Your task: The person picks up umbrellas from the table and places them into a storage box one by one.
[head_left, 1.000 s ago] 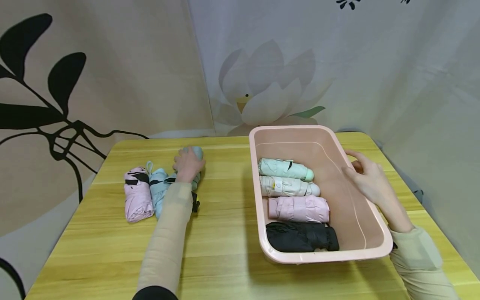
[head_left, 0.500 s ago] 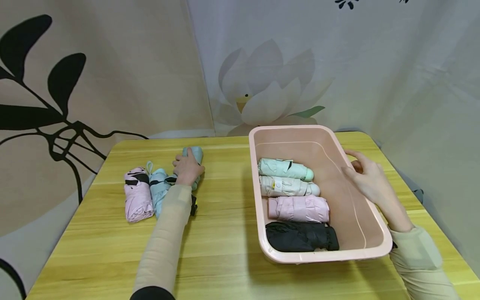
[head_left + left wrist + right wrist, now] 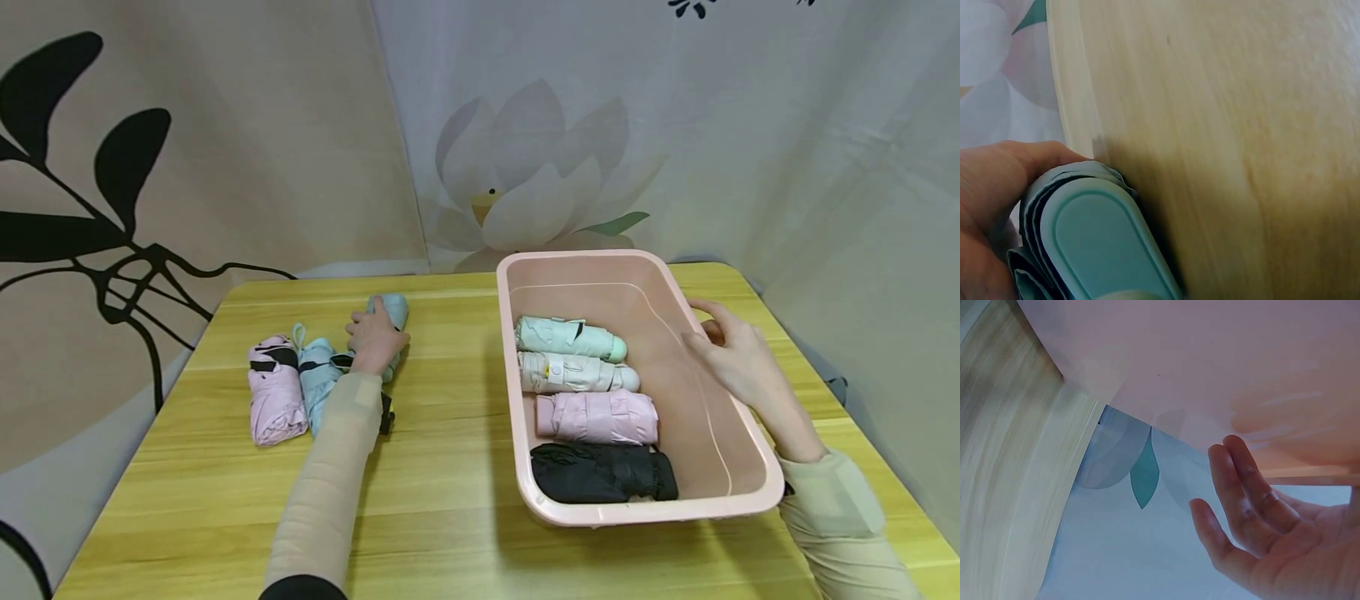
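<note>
Two hands are working: left hand gripping a teal umbrella, right hand, fingers relaxed, probably steadying the pink bin.

The head view is evenly lit, with a soft shadow from the bin on the counter, while both wrist views look dimmer and less sharp.

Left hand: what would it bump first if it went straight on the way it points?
Beyond the blue-green folded umbrella that the left hand holds, probably the cloth behind the table, though depth is unclear.
</note>
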Demonstrator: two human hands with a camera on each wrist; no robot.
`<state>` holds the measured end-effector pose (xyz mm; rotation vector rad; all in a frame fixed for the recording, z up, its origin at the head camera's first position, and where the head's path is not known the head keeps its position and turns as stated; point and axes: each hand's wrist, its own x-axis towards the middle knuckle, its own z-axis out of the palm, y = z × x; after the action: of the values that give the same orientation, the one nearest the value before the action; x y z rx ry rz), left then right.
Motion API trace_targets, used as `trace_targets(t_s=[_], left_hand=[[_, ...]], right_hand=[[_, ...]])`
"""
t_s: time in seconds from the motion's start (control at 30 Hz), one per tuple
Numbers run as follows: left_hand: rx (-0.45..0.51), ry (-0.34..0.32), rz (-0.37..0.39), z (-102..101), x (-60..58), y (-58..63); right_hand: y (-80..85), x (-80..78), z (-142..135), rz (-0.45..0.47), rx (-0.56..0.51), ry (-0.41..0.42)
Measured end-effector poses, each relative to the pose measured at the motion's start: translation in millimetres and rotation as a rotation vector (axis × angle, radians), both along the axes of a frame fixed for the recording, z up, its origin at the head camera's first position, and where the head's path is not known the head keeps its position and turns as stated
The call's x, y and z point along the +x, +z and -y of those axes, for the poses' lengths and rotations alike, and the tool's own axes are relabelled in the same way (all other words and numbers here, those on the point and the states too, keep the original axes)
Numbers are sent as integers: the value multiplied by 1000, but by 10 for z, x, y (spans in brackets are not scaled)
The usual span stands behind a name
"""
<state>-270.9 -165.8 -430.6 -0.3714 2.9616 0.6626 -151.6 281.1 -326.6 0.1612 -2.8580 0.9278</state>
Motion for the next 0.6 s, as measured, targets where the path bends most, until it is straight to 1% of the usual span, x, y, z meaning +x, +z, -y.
trace_targets(t_s=[0.13, 0.33, 0.6], left_hand=[[24, -13, 3, 9, -5, -14], [43, -13, 4, -2, -8, -20], [51, -14, -2, -8, 29, 18]], right_hand=[[7, 6, 5, 3, 8, -8], [2, 8, 1, 2, 11, -8], [0, 6, 0, 3, 11, -5]])
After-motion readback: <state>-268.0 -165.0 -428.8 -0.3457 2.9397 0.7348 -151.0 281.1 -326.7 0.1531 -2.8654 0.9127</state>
